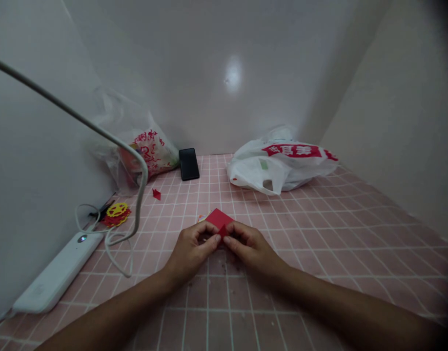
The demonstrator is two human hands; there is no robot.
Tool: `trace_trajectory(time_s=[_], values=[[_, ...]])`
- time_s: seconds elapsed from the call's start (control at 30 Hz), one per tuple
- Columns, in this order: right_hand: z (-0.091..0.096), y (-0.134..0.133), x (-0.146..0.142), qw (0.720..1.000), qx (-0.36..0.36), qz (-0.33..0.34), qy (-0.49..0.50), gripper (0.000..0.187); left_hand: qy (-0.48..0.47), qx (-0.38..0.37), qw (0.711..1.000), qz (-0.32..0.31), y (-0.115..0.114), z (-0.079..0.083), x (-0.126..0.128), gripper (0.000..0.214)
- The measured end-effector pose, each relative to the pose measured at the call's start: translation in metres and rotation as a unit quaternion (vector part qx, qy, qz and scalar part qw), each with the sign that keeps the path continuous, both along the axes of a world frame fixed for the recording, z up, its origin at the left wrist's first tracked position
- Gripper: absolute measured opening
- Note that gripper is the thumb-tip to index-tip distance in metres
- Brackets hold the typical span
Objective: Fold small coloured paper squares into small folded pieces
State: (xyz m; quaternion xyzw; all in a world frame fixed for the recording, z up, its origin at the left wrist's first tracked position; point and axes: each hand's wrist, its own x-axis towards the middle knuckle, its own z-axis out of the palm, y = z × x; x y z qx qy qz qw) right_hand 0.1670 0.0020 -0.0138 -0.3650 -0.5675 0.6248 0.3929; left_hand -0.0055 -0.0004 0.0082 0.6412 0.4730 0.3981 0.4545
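Between my two hands is a piece of red paper (217,216), its flat square part pointing away from me and a smaller folded point toward me. My left hand (194,243) is closed, pinching the paper's near left side between thumb and fingers. On the other side my right hand (251,246) pinches the near right edge the same way. The thumbs almost meet at the folded point. Just behind the left fingers, a bit of something colourful (201,218) shows; most of it is hidden.
Farther left lie a small folded red paper piece (156,194) and yellow and red cut-out discs (117,210). A white device (59,273) with a cable (141,195) runs along the left wall. A black phone (189,164) and two plastic bags (151,151) (293,163) stand at the back.
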Motion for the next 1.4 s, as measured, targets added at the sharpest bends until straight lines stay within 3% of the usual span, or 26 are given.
trace_trajectory(time_s=[0.1, 0.27, 0.4, 1.07, 1.4], values=[[0.001, 0.000, -0.001, 1.000, -0.013, -0.015, 0.005, 0.020, 0.014, 0.038, 0.999, 0.018, 0.000, 0.001, 0.001, 0.008], [0.002, 0.001, -0.002, 0.998, -0.034, -0.029, 0.035, 0.020, -0.081, -0.063, 0.995, 0.018, -0.001, -0.004, 0.005, 0.011], [0.001, 0.002, -0.004, 0.996, -0.043, -0.037, 0.065, 0.020, -0.128, -0.064, 0.989, 0.022, -0.001, -0.007, 0.006, 0.018], [-0.003, 0.001, -0.004, 0.993, -0.021, -0.039, 0.109, 0.014, -0.128, -0.062, 0.990, 0.022, -0.002, -0.008, 0.004, 0.016], [0.003, 0.001, 0.002, 0.997, -0.010, -0.030, 0.076, 0.005, -0.151, -0.122, 0.981, 0.018, -0.001, -0.002, 0.003, 0.011]])
